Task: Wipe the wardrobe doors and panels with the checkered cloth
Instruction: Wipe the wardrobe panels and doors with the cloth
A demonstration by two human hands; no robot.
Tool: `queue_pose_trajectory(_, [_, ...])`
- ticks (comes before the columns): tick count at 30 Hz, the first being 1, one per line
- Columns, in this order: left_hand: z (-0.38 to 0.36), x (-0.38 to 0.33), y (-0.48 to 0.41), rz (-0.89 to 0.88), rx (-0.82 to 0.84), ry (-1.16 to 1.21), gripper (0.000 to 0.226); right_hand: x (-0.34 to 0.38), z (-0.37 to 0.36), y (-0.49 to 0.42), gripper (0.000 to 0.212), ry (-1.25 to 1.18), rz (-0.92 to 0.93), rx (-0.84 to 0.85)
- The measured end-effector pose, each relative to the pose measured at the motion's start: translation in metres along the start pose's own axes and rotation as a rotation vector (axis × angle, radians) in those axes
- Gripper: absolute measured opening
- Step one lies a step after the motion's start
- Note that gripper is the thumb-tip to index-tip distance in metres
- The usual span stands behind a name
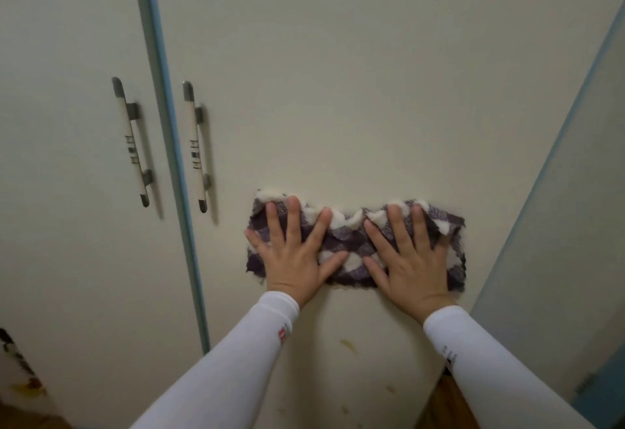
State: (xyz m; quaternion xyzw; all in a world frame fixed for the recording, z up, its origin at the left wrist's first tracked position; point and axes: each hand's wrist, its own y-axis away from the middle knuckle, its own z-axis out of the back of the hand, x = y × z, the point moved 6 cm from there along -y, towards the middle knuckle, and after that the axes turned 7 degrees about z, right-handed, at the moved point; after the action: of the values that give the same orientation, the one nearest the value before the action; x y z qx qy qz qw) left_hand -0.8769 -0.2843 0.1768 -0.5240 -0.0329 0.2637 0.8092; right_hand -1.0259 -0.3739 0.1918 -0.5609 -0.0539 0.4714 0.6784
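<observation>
A purple-and-white checkered cloth (351,242) lies spread flat against the cream wardrobe door (338,90). My left hand (292,252) presses on the cloth's left half with fingers spread and straight. My right hand (411,259) presses on its right half the same way, its outer fingers partly sunk in a fold of the cloth. Both arms wear white sleeves. The cloth sits low on the door, to the right of the handles.
Two long bar handles, the left door handle (131,141) and the right door handle (196,146), flank a blue-grey door edge strip (169,144). The neighbouring door (61,158) is at left. A pale blue-edged panel (568,225) angles in at right. Yellowish stains (348,347) mark the door below the cloth.
</observation>
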Motion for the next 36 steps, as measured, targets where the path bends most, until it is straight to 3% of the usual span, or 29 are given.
queue_pose_trajectory(5, [0.015,0.063,-0.015,-0.026,-0.070,-0.020,0.077,0.047,-0.004,-0.040,0.061,0.030,0.015,-0.029])
queue_pose_trajectory(11, [0.011,0.092,-0.007,-0.072,-0.016,-0.011,0.076,0.077,-0.014,-0.036,0.060,0.024,0.015,0.011])
queue_pose_trajectory(17, [-0.016,0.100,0.049,-0.123,0.098,0.005,0.070,0.105,-0.029,0.025,0.049,-0.074,-0.059,0.253])
queue_pose_trajectory(23, [-0.018,0.099,0.072,-0.177,0.156,0.043,0.066,0.132,-0.031,0.054,0.051,-0.105,-0.303,0.448])
queue_pose_trajectory(25, [-0.011,0.098,0.073,-0.176,0.205,0.067,0.068,0.142,-0.029,0.053,0.055,-0.143,-0.375,0.423])
queue_pose_trajectory(29, [0.006,0.101,0.074,-0.162,0.315,0.129,0.047,0.165,-0.030,0.038,0.066,-0.248,-0.575,0.303])
queue_pose_trajectory(32, [0.017,0.107,0.073,-0.151,0.351,0.243,0.048,0.184,-0.041,0.021,0.074,-0.295,-0.739,0.196])
queue_pose_trajectory(36, [0.027,0.112,0.071,-0.177,0.349,0.409,0.049,0.195,-0.056,0.000,0.059,-0.246,-0.933,0.004])
